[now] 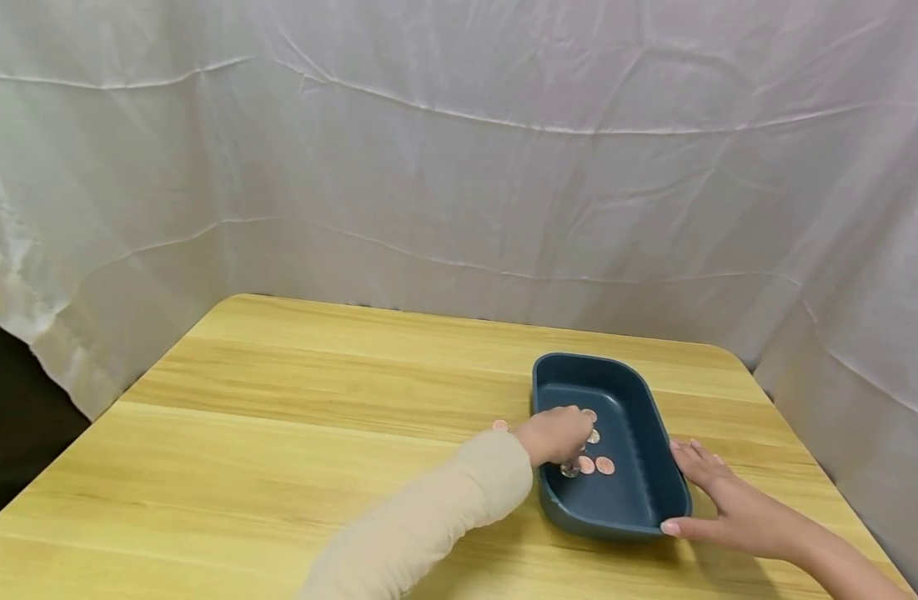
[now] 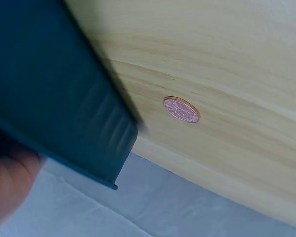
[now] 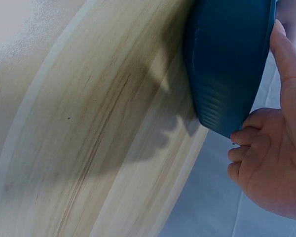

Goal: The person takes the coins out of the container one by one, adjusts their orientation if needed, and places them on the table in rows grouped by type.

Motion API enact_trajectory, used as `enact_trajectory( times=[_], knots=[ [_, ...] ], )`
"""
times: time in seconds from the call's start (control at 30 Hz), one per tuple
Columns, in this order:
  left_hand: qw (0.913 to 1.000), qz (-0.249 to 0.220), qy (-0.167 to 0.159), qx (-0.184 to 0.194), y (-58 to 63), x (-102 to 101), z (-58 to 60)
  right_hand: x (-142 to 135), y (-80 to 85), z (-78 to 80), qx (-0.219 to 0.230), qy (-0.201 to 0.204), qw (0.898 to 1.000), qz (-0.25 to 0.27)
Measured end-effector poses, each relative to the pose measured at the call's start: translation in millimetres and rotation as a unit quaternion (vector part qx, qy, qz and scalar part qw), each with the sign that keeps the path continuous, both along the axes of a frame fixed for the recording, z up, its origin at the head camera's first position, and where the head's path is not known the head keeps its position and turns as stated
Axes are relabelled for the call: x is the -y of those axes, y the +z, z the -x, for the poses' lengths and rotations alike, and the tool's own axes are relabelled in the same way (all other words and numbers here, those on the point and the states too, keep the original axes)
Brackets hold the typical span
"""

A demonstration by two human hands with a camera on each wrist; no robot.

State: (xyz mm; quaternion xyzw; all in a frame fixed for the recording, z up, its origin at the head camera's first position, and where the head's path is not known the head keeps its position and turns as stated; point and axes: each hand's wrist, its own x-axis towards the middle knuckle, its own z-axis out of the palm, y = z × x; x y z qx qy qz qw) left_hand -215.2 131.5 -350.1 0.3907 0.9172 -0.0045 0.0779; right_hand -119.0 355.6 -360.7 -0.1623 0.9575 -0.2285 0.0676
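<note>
A dark blue-green box with rounded corners sits toward the right of the table. Several copper-coloured coins lie on its floor, with a silvery coin just below my left hand. That hand reaches over the box's left wall, its fingers bent down among the coins. Its fingertips are hidden, so I cannot tell whether they pinch a coin. On the box's outer right side rests my right hand, fingers spread along the wall and thumb at the near corner. In the right wrist view this hand touches the rim.
One copper-coloured coin lies on the wooden table outside the box, beside its left wall. Pale cloth hangs behind the table and along its sides.
</note>
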Motion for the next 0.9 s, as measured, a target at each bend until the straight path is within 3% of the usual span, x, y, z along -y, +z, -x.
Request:
enact_trajectory(
  times=[0.1,0.17,0.27,0.47,0.67,0.9],
  knots=[
    [0.9968,-0.062,-0.024,0.043,3.7,4.8,5.2,-0.2,0.3,-0.1,0.001,0.002,1.000,0.000],
    [0.9904,-0.114,-0.045,0.064,4.8,10.0,8.1,-0.3,0.3,-0.2,0.004,0.003,1.000,0.003],
    [0.9762,-0.190,-0.057,0.089,5.3,19.4,10.7,-0.4,-0.4,-0.4,0.006,0.003,1.000,0.004],
    [0.9440,-0.305,-0.038,0.119,7.6,37.4,12.4,-1.0,-1.3,-1.1,-0.004,-0.001,1.000,0.000],
    [0.9204,-0.357,-0.018,0.159,8.6,52.6,12.9,0.4,0.8,-1.9,-0.011,-0.003,1.000,-0.020],
    [0.9096,-0.378,0.005,0.173,3.2,70.7,10.8,1.4,0.8,-1.1,-0.007,-0.002,1.000,-0.027]
  ],
)
